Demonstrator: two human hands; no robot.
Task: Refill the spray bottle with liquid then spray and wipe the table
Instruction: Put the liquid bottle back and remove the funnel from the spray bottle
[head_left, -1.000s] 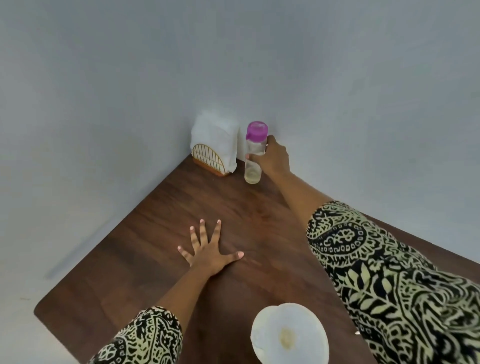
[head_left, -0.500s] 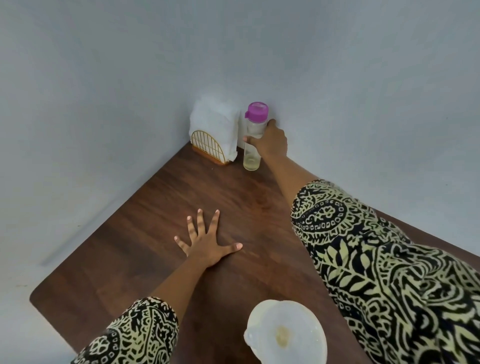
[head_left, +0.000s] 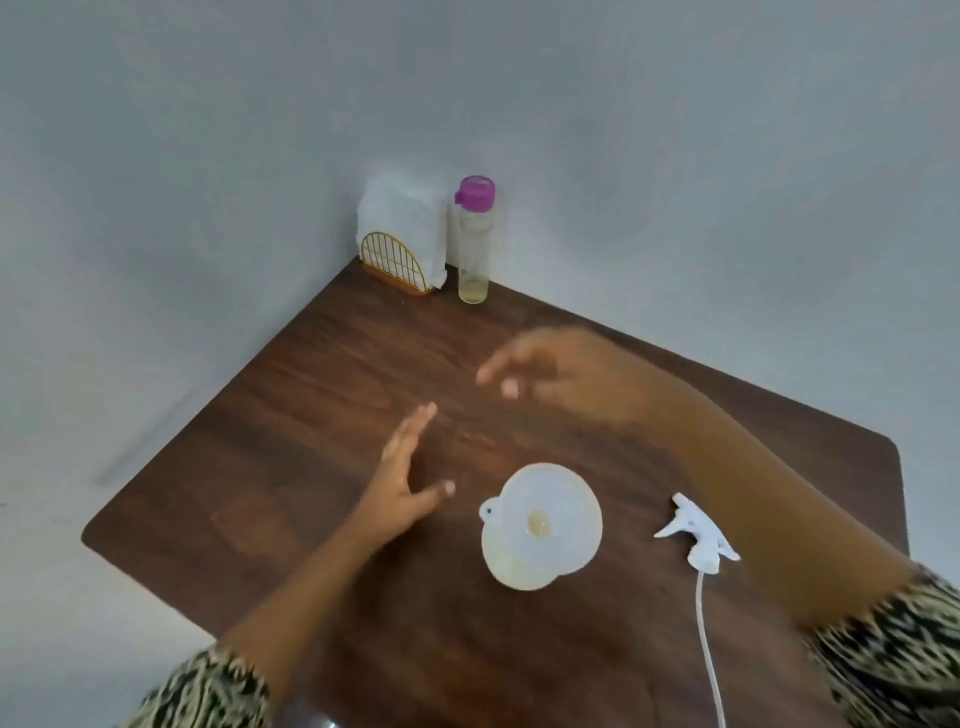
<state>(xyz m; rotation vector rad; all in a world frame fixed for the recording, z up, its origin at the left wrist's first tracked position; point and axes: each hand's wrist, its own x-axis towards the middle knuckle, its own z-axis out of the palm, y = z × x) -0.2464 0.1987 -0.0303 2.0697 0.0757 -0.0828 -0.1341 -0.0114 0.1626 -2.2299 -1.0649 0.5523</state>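
A clear bottle (head_left: 474, 244) with a purple cap stands upright in the table's far corner, a little yellowish liquid at its bottom. A white funnel (head_left: 540, 526) sits mouth-up near the middle of the brown table (head_left: 291, 426); what it stands in is hidden beneath it. The white spray head (head_left: 698, 535) with its dip tube lies on the table to the funnel's right. My right hand (head_left: 566, 376) hovers blurred above the table, fingers apart, holding nothing. My left hand (head_left: 408, 478) is raised on edge left of the funnel, fingers open and empty.
A gold wire napkin holder (head_left: 397, 262) with white napkins stands beside the bottle in the corner. Grey walls close in the table on two sides. The table's left and right corners are rounded.
My right hand let go of the purple-capped bottle and drew back toward me. My left hand lifted off the table and turned on edge. The view tilted down, showing the spray head.
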